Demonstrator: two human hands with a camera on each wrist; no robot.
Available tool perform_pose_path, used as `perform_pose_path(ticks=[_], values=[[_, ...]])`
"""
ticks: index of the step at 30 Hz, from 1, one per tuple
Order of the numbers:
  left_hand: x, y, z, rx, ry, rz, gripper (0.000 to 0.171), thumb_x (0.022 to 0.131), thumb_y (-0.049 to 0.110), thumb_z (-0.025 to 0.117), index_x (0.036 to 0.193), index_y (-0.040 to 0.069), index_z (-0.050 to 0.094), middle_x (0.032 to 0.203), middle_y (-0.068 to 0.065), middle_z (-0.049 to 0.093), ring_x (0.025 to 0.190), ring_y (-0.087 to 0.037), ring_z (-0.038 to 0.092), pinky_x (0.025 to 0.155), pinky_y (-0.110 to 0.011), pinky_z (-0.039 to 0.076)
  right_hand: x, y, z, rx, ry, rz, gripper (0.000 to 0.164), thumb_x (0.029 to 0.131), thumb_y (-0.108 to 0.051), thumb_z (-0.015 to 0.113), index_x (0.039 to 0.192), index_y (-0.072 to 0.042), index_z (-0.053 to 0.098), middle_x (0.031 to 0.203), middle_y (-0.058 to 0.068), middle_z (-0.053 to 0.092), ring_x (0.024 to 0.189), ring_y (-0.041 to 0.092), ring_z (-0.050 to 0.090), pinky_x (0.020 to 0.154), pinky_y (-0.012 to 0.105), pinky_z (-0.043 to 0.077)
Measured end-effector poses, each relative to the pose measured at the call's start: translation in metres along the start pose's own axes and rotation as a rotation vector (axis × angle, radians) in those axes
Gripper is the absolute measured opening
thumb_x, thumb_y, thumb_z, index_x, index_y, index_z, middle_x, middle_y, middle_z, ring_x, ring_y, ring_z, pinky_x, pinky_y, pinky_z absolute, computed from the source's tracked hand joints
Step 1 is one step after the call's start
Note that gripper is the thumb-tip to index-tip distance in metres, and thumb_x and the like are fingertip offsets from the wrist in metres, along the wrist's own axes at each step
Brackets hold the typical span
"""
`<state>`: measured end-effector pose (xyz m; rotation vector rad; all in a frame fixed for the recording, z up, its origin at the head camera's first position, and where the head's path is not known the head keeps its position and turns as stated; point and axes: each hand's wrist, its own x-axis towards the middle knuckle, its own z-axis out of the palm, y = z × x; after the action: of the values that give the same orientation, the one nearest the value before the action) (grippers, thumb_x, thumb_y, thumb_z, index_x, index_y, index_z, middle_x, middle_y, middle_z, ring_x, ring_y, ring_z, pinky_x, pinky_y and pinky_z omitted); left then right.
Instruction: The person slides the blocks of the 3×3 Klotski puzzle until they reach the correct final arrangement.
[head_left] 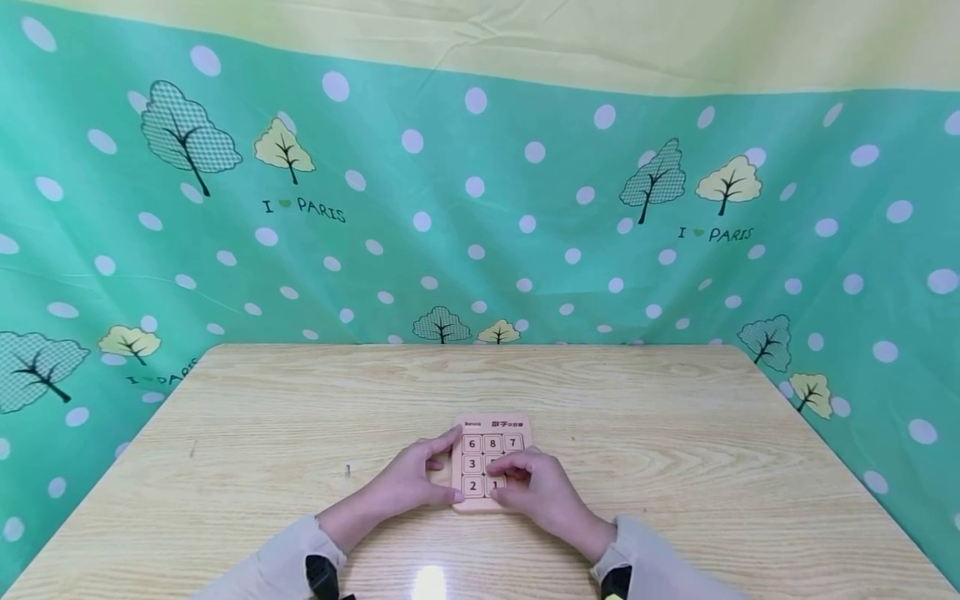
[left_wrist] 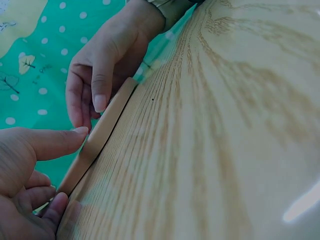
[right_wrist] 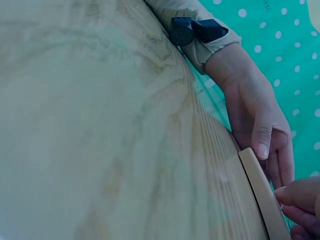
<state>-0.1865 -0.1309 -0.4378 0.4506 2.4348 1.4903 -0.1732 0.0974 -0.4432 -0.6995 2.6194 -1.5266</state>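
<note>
A pale wooden number sliding puzzle [head_left: 480,505] lies on the table in front of me, its tiles marked 6, 8, 7, 3, 2 and 1 among those showing. My left hand [head_left: 412,475] holds its left side, thumb at the near corner and forefinger at the far one. Over the tiles is my right hand [head_left: 540,492], its bent forefinger on the middle row and its thumb by the 1 tile; it hides the right-hand tiles below the 7. Both wrist views show the puzzle's near side edge-on, with the left hand [left_wrist: 20,165] and right hand [left_wrist: 110,55] around it.
The light wood-grain table [head_left: 300,392] spreads out on all sides of the puzzle. A tiny dark mark [head_left: 347,471] shows left of it. Behind the table hangs a green dotted cloth [head_left: 525,192] with printed trees. Light glares off the table's front [head_left: 430,582].
</note>
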Motion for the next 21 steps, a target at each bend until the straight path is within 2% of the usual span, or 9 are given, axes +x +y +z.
perform_pose_path(ticks=[21], values=[[-0.0004, 0.0014, -0.0003, -0.018, -0.010, 0.030, 0.096, 0.065, 0.018, 0.084, 0.146, 0.007, 0.033, 0.147, -0.014, 0.038, 0.110, -0.026, 0.047, 0.095, -0.042, 0.040, 0.0021, -0.0017, 0.0066, -0.025, 0.033, -0.025, 0.023, 0.073, -0.006, 0.075, 0.095, -0.010, 0.072, 0.093, -0.004, 0.063, 0.085, 0.014, 0.051, 0.074, 0.023, 0.046]])
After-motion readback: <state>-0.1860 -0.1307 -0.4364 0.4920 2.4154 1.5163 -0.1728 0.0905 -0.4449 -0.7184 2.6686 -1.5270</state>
